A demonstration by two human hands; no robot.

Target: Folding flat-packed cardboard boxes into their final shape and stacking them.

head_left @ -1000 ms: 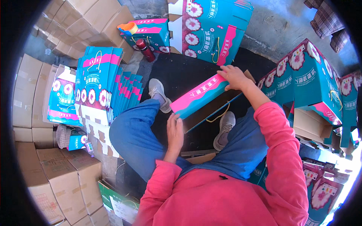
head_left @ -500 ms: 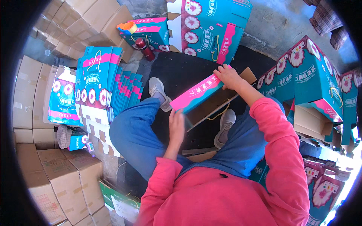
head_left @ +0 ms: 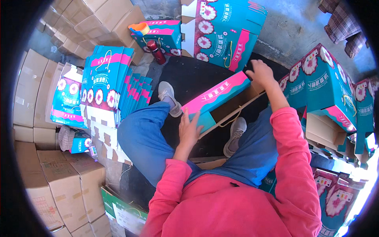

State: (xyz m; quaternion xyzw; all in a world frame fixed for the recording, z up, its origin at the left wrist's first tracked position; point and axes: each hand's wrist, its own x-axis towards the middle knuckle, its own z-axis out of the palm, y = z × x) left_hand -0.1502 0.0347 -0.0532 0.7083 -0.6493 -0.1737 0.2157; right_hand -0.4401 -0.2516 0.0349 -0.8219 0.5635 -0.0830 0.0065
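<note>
A teal and pink carton (head_left: 218, 94) lies between my legs, partly folded, with its brown inside (head_left: 237, 103) showing along the side toward me. My left hand (head_left: 188, 129) rests at its near left end, fingers spread against a small teal flap (head_left: 207, 119). At the far right end is my right hand (head_left: 263, 74), fingers apart, close to the box corner and a brown flap (head_left: 257, 87). Whether its fingertips touch the box I cannot tell. A yellow cord handle (head_left: 233, 119) hangs from the carton's near edge.
Flat teal cartons (head_left: 103, 85) stand stacked at left, more (head_left: 221, 31) at the back. Formed boxes (head_left: 327, 85) are piled at right. Brown cartons (head_left: 63, 185) line the left side. A red flask (head_left: 156, 52) and an orange tape roll (head_left: 140, 28) are at the back.
My right hand has moved off the top edge to the carton's far right end, its fingers loosened. At the left end, a teal flap now shows folded in beside my left hand.
</note>
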